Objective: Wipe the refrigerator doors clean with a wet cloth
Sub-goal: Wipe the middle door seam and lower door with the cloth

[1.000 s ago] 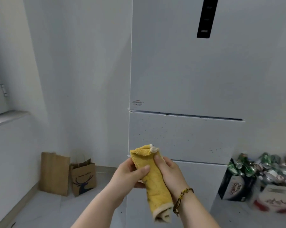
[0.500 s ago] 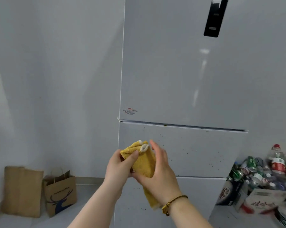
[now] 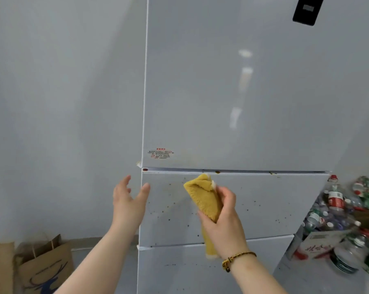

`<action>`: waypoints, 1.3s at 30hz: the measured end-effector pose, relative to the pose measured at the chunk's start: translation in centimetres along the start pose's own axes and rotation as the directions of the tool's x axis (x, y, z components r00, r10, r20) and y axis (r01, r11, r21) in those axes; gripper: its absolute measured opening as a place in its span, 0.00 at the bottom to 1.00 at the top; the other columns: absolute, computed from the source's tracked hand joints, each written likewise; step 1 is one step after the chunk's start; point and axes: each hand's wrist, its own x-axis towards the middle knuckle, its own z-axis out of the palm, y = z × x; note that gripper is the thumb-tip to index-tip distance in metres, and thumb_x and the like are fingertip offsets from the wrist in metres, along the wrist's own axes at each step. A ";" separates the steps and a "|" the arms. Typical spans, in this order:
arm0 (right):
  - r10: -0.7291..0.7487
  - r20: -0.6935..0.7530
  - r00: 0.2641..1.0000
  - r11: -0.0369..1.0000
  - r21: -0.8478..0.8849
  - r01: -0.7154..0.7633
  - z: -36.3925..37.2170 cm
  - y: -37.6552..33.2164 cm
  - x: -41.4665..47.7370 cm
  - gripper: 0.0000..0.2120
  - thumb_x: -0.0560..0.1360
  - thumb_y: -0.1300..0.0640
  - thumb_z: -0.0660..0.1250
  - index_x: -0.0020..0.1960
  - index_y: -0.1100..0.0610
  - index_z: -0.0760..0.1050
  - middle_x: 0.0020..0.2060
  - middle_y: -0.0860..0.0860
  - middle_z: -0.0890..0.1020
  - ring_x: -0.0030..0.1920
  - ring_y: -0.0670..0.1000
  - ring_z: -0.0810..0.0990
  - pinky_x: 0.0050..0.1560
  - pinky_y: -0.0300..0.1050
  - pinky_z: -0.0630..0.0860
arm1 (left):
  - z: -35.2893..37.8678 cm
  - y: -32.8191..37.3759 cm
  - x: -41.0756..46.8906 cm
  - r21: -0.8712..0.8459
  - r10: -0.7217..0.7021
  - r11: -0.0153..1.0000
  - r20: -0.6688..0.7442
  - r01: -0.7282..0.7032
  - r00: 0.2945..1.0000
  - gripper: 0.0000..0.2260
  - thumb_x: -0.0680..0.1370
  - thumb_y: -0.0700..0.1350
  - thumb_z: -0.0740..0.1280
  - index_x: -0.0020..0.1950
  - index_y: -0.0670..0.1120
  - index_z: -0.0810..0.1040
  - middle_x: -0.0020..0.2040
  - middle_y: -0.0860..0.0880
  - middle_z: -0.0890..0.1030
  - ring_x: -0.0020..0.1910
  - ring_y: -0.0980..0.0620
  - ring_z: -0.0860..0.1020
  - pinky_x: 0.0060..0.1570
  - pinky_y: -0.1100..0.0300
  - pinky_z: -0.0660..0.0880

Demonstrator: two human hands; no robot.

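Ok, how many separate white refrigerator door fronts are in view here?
3. The tall glossy upper door fills the top; the speckled middle front sits directly under it; the bottom front lies below that, cut off by the frame edge.

One head-worn wide-angle view, near the refrigerator (image 3: 232,102).
It looks ahead at the appliance front, which fills the centre and right of the frame; the wall (image 3: 62,102) takes the left, and the left hand (image 3: 128,200) and right hand (image 3: 223,219) rise from the bottom edge.
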 end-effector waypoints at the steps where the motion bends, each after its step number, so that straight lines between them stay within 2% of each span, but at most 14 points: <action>1: 0.018 -0.047 0.999 0.999 0.032 -0.016 -0.5 0.4 0.6 0.25 0.72 0.59 0.69 0.58 0.42 0.57 0.50 0.36 0.69 0.49 0.43 0.70 0.47 0.33 0.65 | 0.1 0.0 1.0 -0.001 -0.015 1.000 0.027 0.015 1.000 0.25 0.77 0.47 0.62 0.73 0.47 0.58 0.71 0.49 0.62 0.69 0.52 0.63 0.63 0.56 0.62; 3: 0.004 -0.129 0.992 0.999 0.045 0.002 -1.5 1.1 1.7 0.24 0.70 0.62 0.70 0.55 0.43 0.61 0.53 0.40 0.70 0.50 0.42 0.70 0.46 0.29 0.63 | 0.6 0.4 2.4 -0.049 -0.042 0.998 0.121 0.048 0.992 0.26 0.78 0.46 0.62 0.73 0.48 0.57 0.72 0.50 0.63 0.70 0.51 0.64 0.63 0.56 0.63; 5: -0.024 -0.182 0.983 1.000 0.013 0.026 -2.3 1.6 2.4 0.22 0.70 0.64 0.70 0.58 0.51 0.67 0.58 0.44 0.67 0.53 0.41 0.67 0.44 0.22 0.61 | 1.2 0.4 3.4 -0.052 -0.049 0.997 0.218 0.062 0.975 0.18 0.78 0.46 0.61 0.68 0.48 0.67 0.65 0.48 0.72 0.60 0.48 0.72 0.55 0.56 0.68; 9: -0.010 -0.210 0.978 0.999 -0.050 0.000 -4.3 2.7 3.6 0.22 0.69 0.65 0.70 0.62 0.59 0.72 0.63 0.49 0.68 0.54 0.40 0.65 0.45 0.18 0.58 | 1.8 0.8 3.7 -0.016 -0.014 1.000 0.125 0.016 0.992 0.07 0.77 0.45 0.62 0.54 0.45 0.74 0.46 0.49 0.78 0.44 0.50 0.76 0.36 0.62 0.70; 12: 0.005 -0.225 0.974 0.998 -0.059 -0.019 -5.5 2.9 4.3 0.22 0.71 0.63 0.69 0.64 0.58 0.71 0.65 0.50 0.69 0.56 0.40 0.66 0.52 0.24 0.58 | 1.7 0.7 3.2 -0.004 -0.001 1.000 0.076 0.001 0.997 0.05 0.77 0.44 0.64 0.50 0.45 0.74 0.40 0.51 0.76 0.40 0.53 0.74 0.34 0.63 0.68; 14: 0.014 -0.216 0.976 0.997 -0.068 -0.029 -5.8 2.4 4.6 0.22 0.73 0.61 0.68 0.66 0.57 0.70 0.67 0.49 0.67 0.59 0.41 0.66 0.54 0.28 0.58 | 1.3 0.1 2.3 0.029 0.007 1.000 0.046 -0.008 0.999 0.07 0.75 0.45 0.66 0.51 0.44 0.74 0.40 0.51 0.76 0.42 0.50 0.74 0.36 0.61 0.68; 16: -0.020 -0.193 0.981 0.994 -0.111 -0.001 -5.5 1.7 5.0 0.22 0.73 0.59 0.67 0.66 0.57 0.70 0.67 0.48 0.67 0.61 0.43 0.68 0.51 0.26 0.58 | 0.8 -0.2 1.3 0.086 0.021 0.996 0.034 -0.024 0.999 0.09 0.75 0.46 0.67 0.51 0.43 0.74 0.39 0.50 0.75 0.42 0.49 0.73 0.36 0.61 0.67; 19: -0.092 -0.104 0.990 0.959 -0.277 0.060 -4.5 -0.3 5.4 0.21 0.75 0.54 0.65 0.67 0.54 0.69 0.68 0.45 0.66 0.64 0.48 0.68 0.52 0.36 0.65 | 0.3 0.0 0.1 0.117 0.026 0.993 0.047 -0.031 0.999 0.08 0.75 0.46 0.67 0.49 0.43 0.74 0.38 0.52 0.75 0.39 0.53 0.73 0.33 0.65 0.66; 22: -0.208 0.099 0.973 0.836 -0.499 0.229 -3.1 -2.3 5.2 0.20 0.77 0.49 0.59 0.69 0.49 0.65 0.68 0.42 0.65 0.63 0.50 0.66 0.54 0.39 0.67 | 0.2 0.3 -0.9 0.144 0.039 0.989 0.046 -0.045 0.998 0.08 0.75 0.45 0.67 0.50 0.44 0.74 0.40 0.52 0.77 0.39 0.56 0.74 0.32 0.66 0.65; 25: -0.238 0.310 0.920 0.693 -0.610 0.385 -1.6 -3.2 5.2 0.19 0.79 0.50 0.54 0.69 0.49 0.63 0.68 0.43 0.65 0.61 0.52 0.66 0.56 0.42 0.66 | 0.5 0.0 -1.9 0.159 0.060 0.985 0.034 -0.065 0.998 0.13 0.75 0.45 0.66 0.57 0.44 0.72 0.50 0.48 0.77 0.45 0.52 0.74 0.38 0.62 0.67; 29: -0.210 0.356 0.910 0.665 -0.631 0.400 -2.8 -2.4 6.1 0.19 0.79 0.54 0.53 0.69 0.50 0.63 0.68 0.46 0.67 0.61 0.53 0.66 0.57 0.44 0.66 | 0.9 0.8 -2.3 0.200 0.184 0.962 0.023 -0.185 0.983 0.13 0.77 0.46 0.62 0.61 0.47 0.71 0.56 0.53 0.68 0.54 0.55 0.67 0.51 0.62 0.62; 33: -0.115 0.265 0.957 0.664 -0.697 0.272 -7.9 1.5 6.7 0.18 0.79 0.54 0.53 0.69 0.48 0.64 0.68 0.44 0.67 0.62 0.53 0.67 0.59 0.43 0.66 | 1.6 1.2 -2.4 0.302 0.231 0.927 0.006 -0.222 0.973 0.09 0.78 0.48 0.60 0.54 0.45 0.74 0.58 0.49 0.69 0.52 0.52 0.68 0.53 0.59 0.63; 35: -0.031 0.175 0.984 0.666 -0.730 0.151 -10.8 3.2 6.6 0.18 0.79 0.54 0.52 0.69 0.48 0.64 0.68 0.44 0.67 0.63 0.52 0.67 0.58 0.43 0.67 | 2.0 1.2 -2.9 0.387 0.286 0.887 -0.036 -0.251 0.958 0.08 0.78 0.46 0.61 0.53 0.44 0.76 0.60 0.47 0.70 0.56 0.49 0.68 0.60 0.56 0.63; 39: 0.043 0.040 0.998 0.639 -0.769 0.003 -11.5 3.9 6.5 0.19 0.79 0.55 0.52 0.70 0.51 0.63 0.68 0.48 0.67 0.62 0.54 0.67 0.57 0.44 0.67 | 3.1 1.3 -4.2 0.599 0.452 0.718 -0.013 -0.355 0.892 0.11 0.79 0.44 0.59 0.53 0.45 0.80 0.62 0.47 0.72 0.65 0.45 0.63 0.65 0.57 0.49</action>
